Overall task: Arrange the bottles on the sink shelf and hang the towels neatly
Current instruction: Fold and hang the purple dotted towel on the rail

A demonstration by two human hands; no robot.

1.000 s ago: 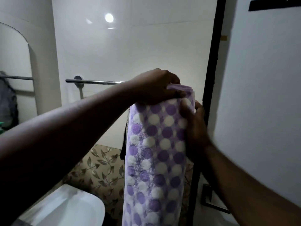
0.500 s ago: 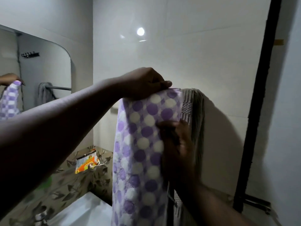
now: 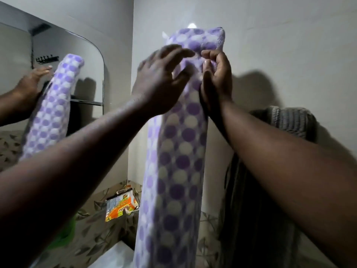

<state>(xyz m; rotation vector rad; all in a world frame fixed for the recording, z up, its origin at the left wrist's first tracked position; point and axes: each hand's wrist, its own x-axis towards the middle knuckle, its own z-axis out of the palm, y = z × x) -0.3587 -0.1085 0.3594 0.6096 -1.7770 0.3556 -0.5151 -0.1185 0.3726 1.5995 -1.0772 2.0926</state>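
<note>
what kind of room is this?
Most likely a home bathroom. A wall mirror hangs over a leaf-patterned counter, the walls are tiled, a grey towel hangs at right, and both hands hold up a purple polka-dot towel.

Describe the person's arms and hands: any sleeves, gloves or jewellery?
Both forearms are bare as far as the frame shows: no sleeves or gloves. The left hand and right hand show no rings, watch or bracelets, though motion blur softens the fingers.
</note>
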